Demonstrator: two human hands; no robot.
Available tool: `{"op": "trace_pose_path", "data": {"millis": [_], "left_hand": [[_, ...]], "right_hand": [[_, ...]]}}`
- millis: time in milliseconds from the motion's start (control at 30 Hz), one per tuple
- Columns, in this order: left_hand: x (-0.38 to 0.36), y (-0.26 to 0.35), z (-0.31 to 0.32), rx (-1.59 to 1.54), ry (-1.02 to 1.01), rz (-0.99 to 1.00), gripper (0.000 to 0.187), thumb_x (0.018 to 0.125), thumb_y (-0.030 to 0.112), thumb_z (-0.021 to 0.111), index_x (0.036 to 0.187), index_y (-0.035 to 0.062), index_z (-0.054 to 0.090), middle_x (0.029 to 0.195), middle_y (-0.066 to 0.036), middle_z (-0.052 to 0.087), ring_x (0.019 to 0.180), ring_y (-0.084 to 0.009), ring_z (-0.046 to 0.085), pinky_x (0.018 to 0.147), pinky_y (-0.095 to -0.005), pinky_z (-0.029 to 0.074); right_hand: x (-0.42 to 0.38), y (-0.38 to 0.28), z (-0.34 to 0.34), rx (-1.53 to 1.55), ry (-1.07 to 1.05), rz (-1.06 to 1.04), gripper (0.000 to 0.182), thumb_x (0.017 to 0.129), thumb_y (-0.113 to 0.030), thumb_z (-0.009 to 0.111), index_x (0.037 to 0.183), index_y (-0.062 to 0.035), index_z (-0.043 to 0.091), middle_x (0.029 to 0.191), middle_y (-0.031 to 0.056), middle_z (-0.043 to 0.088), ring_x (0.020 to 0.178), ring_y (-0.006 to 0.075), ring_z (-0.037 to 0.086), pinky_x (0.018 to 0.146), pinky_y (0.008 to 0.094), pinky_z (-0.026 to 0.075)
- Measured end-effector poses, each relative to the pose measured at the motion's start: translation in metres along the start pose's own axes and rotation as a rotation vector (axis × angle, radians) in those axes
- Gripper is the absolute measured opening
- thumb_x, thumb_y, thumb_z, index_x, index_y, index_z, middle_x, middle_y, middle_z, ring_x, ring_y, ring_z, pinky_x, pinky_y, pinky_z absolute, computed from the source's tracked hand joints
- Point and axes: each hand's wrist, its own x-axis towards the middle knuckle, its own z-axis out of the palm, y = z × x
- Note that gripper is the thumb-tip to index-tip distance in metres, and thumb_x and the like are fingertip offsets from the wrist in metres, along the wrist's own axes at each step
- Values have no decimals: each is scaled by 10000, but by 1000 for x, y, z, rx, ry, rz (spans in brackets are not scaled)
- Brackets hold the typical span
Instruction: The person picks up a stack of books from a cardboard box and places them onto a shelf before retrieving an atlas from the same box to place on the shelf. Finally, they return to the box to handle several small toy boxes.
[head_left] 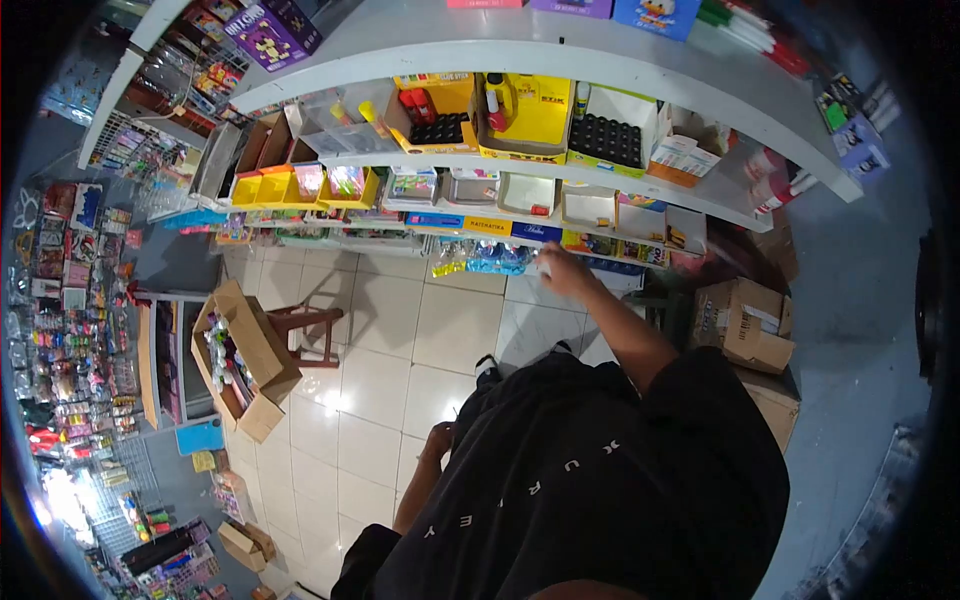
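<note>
My right hand (562,271) reaches to the lower shelf, beside blue packets (497,258) that hang or stand below the book row. Its fingers are bent and partly hidden, and whether they touch anything is too small to tell. Just above it is a dark blue book or box (536,232), next to a yellow one (488,226). White trays (528,194) with a few small items stand on the shelf above. My left hand (440,438) hangs low by my side near the black shirt, its fingers curled; what they hold, if anything, is hidden.
An open cardboard box (262,350) and a red-brown stool (318,335) stand at the left. Closed cartons (745,325) sit at the right. Grey shelves (600,75) curve across the front, with yellow display boxes (540,110). Small goods (75,330) hang on the left wall.
</note>
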Motion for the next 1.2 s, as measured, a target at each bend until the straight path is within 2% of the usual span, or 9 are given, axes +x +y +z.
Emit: {"op": "trace_pose_path", "data": {"millis": [67, 133, 200, 333, 400, 467, 633, 1000, 1200], "left_hand": [[34, -42, -1, 17, 25, 153, 358, 872, 255, 653, 1093, -26, 655, 961, -168, 706, 862, -229, 680, 747, -326, 538], [36, -8, -36, -45, -61, 80, 375, 855, 285, 683, 1086, -9, 660, 906, -140, 705, 818, -217, 678, 668, -323, 544], [30, 47, -77, 17, -148, 14, 380, 855, 306, 681, 1087, 5, 664, 879, -129, 701, 777, -211, 677, 627, -328, 544], [104, 37, -112, -2, -294, -52, 324, 890, 325, 633, 1082, 66, 654, 901, -65, 689, 655, -180, 657, 508, -305, 500], [125, 60, -133, 161, -353, -63, 332, 939, 325, 556, 1173, 96, 608, 982, -58, 694, 765, -195, 685, 618, -358, 527], [155, 74, -148, 194, -391, 9, 294, 934, 275, 549, 1168, 107, 603, 967, -49, 695, 716, -185, 677, 563, -319, 494], [206, 118, -157, 175, -479, -5, 335, 926, 302, 536, 1210, 131, 586, 1043, -72, 687, 784, -222, 679, 664, -391, 506], [155, 252, -53, 217, -617, 285, 301, 938, 291, 579, 1150, 78, 608, 1023, -71, 683, 747, -189, 677, 604, -302, 501], [110, 310, 19, 228, -707, 408, 267, 913, 355, 637, 839, 99, 631, 878, -42, 712, 705, -146, 673, 608, -274, 485]], "right_hand": [[-42, -16, -3, 41, -31, 35, 279, 760, -114, 678, 1023, -38, 625, 1054, 172, 543, 1040, 345, 550, 919, 407, 456], [-87, -22, -1, 64, 103, -13, 231, 751, -122, 696, 960, -54, 621, 1018, 172, 560, 1016, 350, 554, 900, 412, 458], [-127, -21, 8, 100, 61, 194, 256, 766, -154, 695, 995, -64, 627, 1060, 166, 593, 1078, 341, 547, 952, 415, 442], [-199, -55, 2, 161, 189, 480, 244, 772, -170, 693, 988, -64, 655, 1012, 157, 622, 995, 325, 593, 895, 409, 477], [-231, -84, 0, 123, 257, 608, 267, 765, -176, 689, 1001, -51, 664, 968, 151, 637, 962, 313, 611, 872, 401, 488], [-266, -91, 14, 10, 371, 599, 256, 785, -205, 690, 997, -62, 672, 955, 137, 654, 829, 287, 642, 779, 384, 522], [-335, -152, 25, 93, 491, 834, 229, 794, -172, 666, 986, -49, 667, 917, 130, 680, 864, 286, 654, 794, 389, 520], [-436, -174, 43, 84, 869, 993, 184, 796, -129, 648, 958, -43, 663, 872, 136, 674, 827, 284, 660, 743, 393, 524], [-493, -138, 30, 100, 1030, 1014, 189, 842, -168, 651, 973, -32, 663, 920, 138, 684, 846, 275, 667, 743, 374, 527]]}}
